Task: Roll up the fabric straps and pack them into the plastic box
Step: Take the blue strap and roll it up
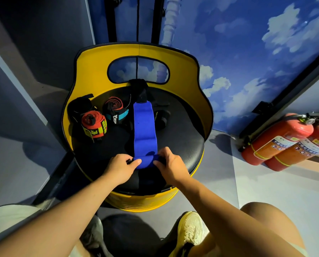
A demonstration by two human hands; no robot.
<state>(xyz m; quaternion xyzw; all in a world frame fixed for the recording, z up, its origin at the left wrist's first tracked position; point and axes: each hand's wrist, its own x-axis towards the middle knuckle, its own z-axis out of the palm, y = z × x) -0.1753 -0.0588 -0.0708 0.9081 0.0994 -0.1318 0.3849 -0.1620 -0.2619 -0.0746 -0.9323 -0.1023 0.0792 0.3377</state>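
A long blue fabric strap [144, 127] lies flat along the black seat cushion [181, 143] of a yellow barrel chair, its far end joined to a black tab. Its near end is wound into a small roll. My left hand [120, 168] pinches the roll's left end, and my right hand [168, 165] grips its right end. An orange and yellow rolled strap [93, 125] and a red and teal rolled strap [115, 110] sit at the seat's back left. Dark straps [161, 117] lie to the right of the blue one. No plastic box is in view.
The chair's yellow backrest [91, 71] curves round the seat's rear and sides. Two red fire extinguishers [284, 141] lie on the floor at the right. My knee and a pale yellow shoe [191, 230] are below, on grey floor.
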